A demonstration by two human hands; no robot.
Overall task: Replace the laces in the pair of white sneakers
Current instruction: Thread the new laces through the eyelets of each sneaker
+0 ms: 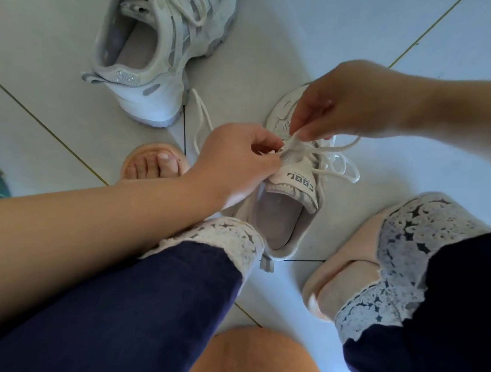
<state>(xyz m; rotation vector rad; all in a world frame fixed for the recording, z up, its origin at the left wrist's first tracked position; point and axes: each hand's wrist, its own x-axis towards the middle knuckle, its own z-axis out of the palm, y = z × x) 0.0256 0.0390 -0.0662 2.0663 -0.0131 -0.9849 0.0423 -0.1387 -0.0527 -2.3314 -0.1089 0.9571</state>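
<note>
A white sneaker (282, 213) lies on the tiled floor between my feet, its opening toward me and its tongue label showing. My left hand (234, 159) pinches the white lace (336, 159) at the top eyelets by the tongue. My right hand (336, 105) reaches in from the right and pinches the same lace just above the sneaker. Loose lace loops trail right of the tongue and one strand runs off to the upper left. The second white sneaker (157, 50) stands at the upper left, heel toward me, with laces loose over its front.
My two feet in beige slippers flank the near sneaker, the left foot (154, 164) beside my left wrist and the right foot (356, 265) at the lower right. Dark blue trousers with lace cuffs (176, 290) fill the bottom. Pale floor tiles (332, 25) surround everything.
</note>
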